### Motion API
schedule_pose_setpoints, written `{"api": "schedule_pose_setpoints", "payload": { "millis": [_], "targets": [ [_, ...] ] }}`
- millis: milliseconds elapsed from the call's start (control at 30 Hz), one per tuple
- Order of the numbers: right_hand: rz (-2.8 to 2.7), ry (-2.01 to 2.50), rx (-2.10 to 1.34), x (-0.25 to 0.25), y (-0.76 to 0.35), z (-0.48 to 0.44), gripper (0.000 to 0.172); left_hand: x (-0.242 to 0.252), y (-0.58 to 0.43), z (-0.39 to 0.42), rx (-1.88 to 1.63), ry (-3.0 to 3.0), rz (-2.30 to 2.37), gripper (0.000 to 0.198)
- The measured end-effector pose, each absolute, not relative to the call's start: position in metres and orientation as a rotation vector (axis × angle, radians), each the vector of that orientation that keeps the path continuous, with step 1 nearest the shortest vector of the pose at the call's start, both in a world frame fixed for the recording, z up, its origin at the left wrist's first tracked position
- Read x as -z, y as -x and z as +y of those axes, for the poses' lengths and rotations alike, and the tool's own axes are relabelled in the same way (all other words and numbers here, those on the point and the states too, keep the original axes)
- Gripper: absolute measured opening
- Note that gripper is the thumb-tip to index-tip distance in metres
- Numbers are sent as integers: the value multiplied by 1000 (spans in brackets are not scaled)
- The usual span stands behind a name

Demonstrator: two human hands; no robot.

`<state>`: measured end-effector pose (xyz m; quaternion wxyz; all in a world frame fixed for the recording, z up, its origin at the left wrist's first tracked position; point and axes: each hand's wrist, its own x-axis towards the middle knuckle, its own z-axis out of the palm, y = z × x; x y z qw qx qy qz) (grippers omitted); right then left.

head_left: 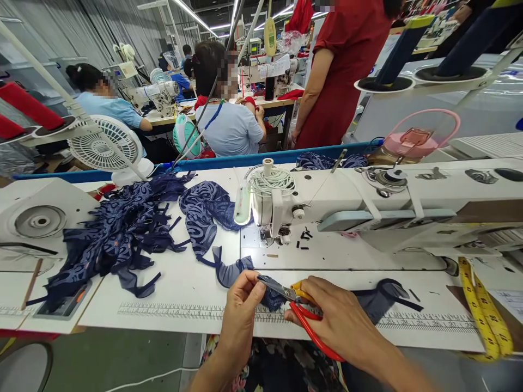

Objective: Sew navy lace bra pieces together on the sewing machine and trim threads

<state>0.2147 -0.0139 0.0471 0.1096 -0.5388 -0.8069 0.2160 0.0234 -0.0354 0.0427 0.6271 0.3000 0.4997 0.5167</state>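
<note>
My left hand (242, 309) pinches a dark navy patterned fabric piece (273, 298) at the table's near edge. My right hand (341, 321) grips red-handled thread snips (304, 310), whose blades meet the fabric right beside my left fingers. The fabric trails right over the printed ruler strip (171, 310) on the white table (183, 277). A pile of similar navy pieces (122, 231) lies to the left. The white sewing machine (368, 209) stands just behind my hands.
A yellow tape measure (484, 310) hangs at the right table edge. A white fan (107, 144) and a pink-lidded bottle (408, 144) stand at the back. Seated people sew at the far tables; a person in red (343, 71) stands behind.
</note>
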Motion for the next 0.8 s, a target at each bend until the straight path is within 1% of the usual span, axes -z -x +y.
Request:
{"api": "schedule_pose_setpoints", "payload": {
  "millis": [133, 233, 367, 600, 800],
  "targets": [
    [-2363, 1541, -600, -43, -214, -17, 32, -44, -25, -36, -1187, -672, 1147, 31],
    [-2367, 1518, -619, -43, -214, -18, 30, -44, -25, -36, -1196, -664, 1131, 29],
    [-2367, 1515, -692, -45, -213, -17, 32, -43, -24, -36, -1203, -668, 1110, 27],
    [-2331, 1478, -766, -43, -211, -18, 35, -39, -23, -36, -1196, -666, 1141, 29],
    [-2211, 1500, -913, -46, -212, -18, 46, -38, -24, -35, -1213, -666, 1141, 27]
  ]
}}
